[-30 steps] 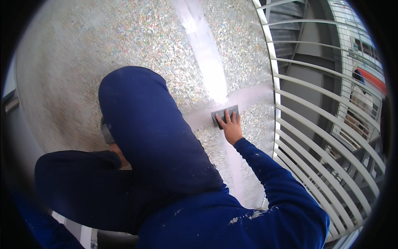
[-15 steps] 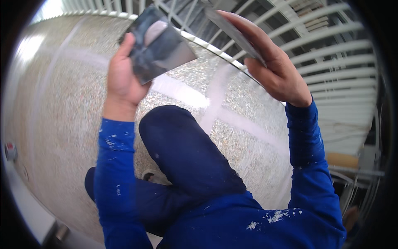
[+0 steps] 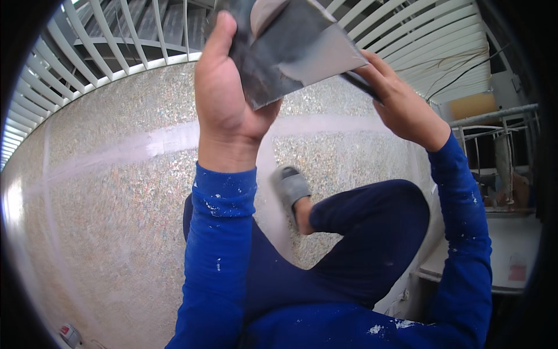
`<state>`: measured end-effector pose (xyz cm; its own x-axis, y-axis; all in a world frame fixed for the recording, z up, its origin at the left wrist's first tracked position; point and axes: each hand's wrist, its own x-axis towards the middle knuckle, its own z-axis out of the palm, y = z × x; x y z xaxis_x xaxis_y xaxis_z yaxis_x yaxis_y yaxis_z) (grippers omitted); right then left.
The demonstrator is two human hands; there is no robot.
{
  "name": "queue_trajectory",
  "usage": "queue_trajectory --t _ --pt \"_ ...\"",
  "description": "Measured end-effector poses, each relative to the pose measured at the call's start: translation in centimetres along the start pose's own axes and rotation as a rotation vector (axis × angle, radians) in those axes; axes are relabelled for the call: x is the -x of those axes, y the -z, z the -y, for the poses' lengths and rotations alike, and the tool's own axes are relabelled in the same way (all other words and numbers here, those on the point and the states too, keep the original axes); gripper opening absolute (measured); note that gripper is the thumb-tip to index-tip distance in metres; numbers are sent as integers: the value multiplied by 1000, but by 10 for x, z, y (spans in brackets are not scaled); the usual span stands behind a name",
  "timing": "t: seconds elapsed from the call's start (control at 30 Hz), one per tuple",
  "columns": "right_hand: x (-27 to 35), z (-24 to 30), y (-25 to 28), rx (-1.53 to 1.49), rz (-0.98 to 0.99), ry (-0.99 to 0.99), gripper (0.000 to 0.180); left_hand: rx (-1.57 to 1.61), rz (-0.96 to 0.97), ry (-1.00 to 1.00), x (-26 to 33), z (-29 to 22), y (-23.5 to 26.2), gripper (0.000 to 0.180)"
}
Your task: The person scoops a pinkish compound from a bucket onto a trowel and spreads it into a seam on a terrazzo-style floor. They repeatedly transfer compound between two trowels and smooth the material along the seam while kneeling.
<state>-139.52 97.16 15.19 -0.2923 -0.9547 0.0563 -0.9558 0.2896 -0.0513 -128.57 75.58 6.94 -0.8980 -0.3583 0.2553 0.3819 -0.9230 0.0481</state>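
Observation:
My left hand (image 3: 226,104) grips a smeared grey metal putty plate (image 3: 285,55), thumb over its left edge and fingers beneath. A pale lump of putty (image 3: 268,14) sits near the top of the plate, and a whitish smear (image 3: 328,61) covers its right corner. My right hand (image 3: 407,107) is closed on a thin flat scraper (image 3: 359,86), seen nearly edge-on, close to the plate's right corner. Part of the scraper is hidden behind the plate and my fingers; whether the two tools touch I cannot tell.
White railing bars (image 3: 427,32) curve along the far side. Below is a speckled floor (image 3: 133,203) with pale bands. My foot in a grey slipper (image 3: 292,189) rests there. At right stand a metal frame (image 3: 500,119) and a tan roll (image 3: 474,106); a small can (image 3: 70,333) lies lower left.
My view has swung to the right. The plate and scraper, apart before, are now close together, the scraper lower beside the plate's right corner. My slippered foot shows more fully.

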Motion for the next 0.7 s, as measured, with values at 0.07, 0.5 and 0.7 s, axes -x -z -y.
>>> queue_trajectory --t 0.07,0.5,0.7 --pt "26 -15 2 -234 0 -314 57 -277 -12 -167 -4 1 7 44" --pt "40 -53 -49 -1264 -185 -762 40 -569 -187 -125 -7 86 59 47" --pt "20 -52 -76 -1532 -308 -687 34 -622 35 49 0 95 59 58"
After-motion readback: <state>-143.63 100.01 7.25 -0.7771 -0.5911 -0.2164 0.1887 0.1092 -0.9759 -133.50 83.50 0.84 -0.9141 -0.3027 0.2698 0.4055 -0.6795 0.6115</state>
